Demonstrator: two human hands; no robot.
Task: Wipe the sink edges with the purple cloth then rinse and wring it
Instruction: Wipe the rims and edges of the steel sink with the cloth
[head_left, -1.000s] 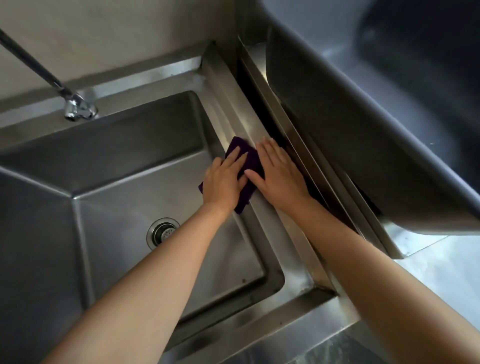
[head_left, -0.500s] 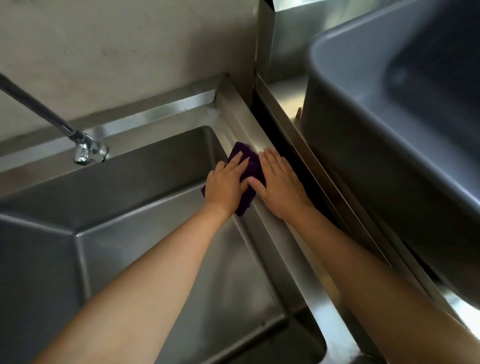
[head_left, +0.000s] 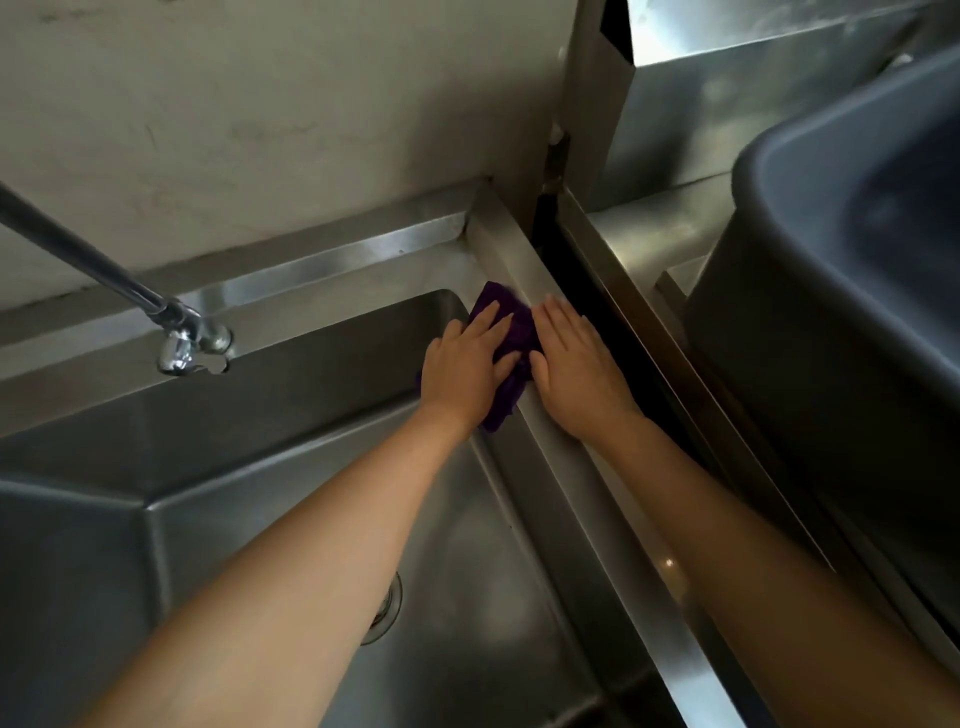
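Note:
The purple cloth (head_left: 519, 332) lies on the right rim (head_left: 602, 509) of the steel sink, close to the back right corner. My left hand (head_left: 462, 369) presses flat on the cloth's left part, fingers spread, at the basin's inner edge. My right hand (head_left: 576, 374) lies flat along the rim beside it, its thumb side on the cloth's right edge. Most of the cloth is hidden under both hands; a strip shows between them and a tail hangs below my left wrist.
A metal faucet spout (head_left: 192, 343) reaches over the basin from the left. The drain (head_left: 387, 608) is partly hidden behind my left forearm. A dark gap separates the sink from a steel counter (head_left: 649, 244) holding a large grey tub (head_left: 841, 270). The wall stands behind.
Both hands have slid the cloth along the right rim toward the back corner. The view has tilted up, showing more wall and less of the sink's front edge.

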